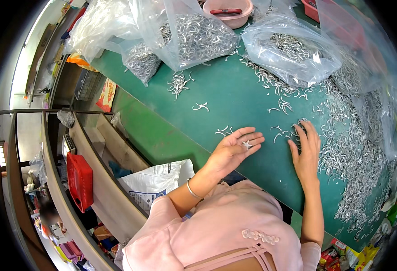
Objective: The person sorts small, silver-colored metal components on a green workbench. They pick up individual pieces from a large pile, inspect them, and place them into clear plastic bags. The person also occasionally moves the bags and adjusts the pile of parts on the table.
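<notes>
My left hand [239, 147] is turned palm up over the green table, and a few small silvery metal pieces [247, 144] rest on its fingers. My right hand [306, 147] reaches down to the table with thumb and fingers apart. Its fingertips are at a small group of curved silvery metal pieces [293, 135], partly hidden by the fingers. Just beyond the left hand lie a few more loose curved pieces [224, 131]. A large spread heap of the same pieces [354, 162] covers the table to the right of my right hand.
Clear plastic bags [198, 38] full of curved pieces stand along the far side, with another open bag [293, 54] beside them. A pink bowl [234, 18] holds a red phone-like object [226, 11]. Left are a white sack [158, 180], shelving and a red basket [79, 182].
</notes>
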`<state>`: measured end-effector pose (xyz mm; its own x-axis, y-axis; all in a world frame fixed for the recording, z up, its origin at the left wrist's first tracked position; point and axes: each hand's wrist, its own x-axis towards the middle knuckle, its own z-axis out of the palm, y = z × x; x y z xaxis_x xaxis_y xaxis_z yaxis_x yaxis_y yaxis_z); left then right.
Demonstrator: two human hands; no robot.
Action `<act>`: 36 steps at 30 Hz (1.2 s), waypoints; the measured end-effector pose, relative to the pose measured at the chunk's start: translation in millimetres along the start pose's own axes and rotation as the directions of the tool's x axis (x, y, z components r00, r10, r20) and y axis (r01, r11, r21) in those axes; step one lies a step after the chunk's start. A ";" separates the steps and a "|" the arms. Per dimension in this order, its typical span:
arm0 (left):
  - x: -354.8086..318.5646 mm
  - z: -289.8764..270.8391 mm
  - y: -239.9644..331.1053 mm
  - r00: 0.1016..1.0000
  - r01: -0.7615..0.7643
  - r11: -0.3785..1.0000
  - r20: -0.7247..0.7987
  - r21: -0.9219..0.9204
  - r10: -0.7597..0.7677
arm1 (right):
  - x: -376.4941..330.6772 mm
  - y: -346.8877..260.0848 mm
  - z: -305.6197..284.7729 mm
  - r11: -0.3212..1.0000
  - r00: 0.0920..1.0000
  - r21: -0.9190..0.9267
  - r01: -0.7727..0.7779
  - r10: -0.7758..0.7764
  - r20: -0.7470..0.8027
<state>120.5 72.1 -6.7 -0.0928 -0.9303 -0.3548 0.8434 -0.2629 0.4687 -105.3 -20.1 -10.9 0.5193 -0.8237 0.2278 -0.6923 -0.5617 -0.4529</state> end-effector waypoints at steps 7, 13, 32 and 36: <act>-10.8 -1.2 27.1 0.975 -0.105 0.924 -0.143 0.367 0.168 | 1.3 -29.3 -1.0 0.998 0.999 0.068 -0.013 0.015 -0.033; -6.7 2.3 20.1 0.998 0.015 0.920 -0.063 0.391 0.010 | 7.3 -70.2 -1.0 0.800 0.993 0.596 -0.061 -0.010 0.115; -9.2 -24.2 64.8 0.950 -0.136 0.876 -0.190 0.463 0.248 | -9.7 -68.6 1.1 0.685 0.968 0.685 -0.246 0.136 0.211; -12.0 -28.2 83.3 0.897 -0.183 0.819 -0.249 0.543 0.366 | -12.6 -70.7 1.6 0.686 0.974 0.694 -0.220 0.120 0.191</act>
<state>206.8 68.6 13.8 0.3571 -0.8666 -0.3486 0.4206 -0.1840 0.8884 -62.1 30.1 16.9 0.5187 -0.8549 0.0033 -0.2416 -0.1503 -0.9587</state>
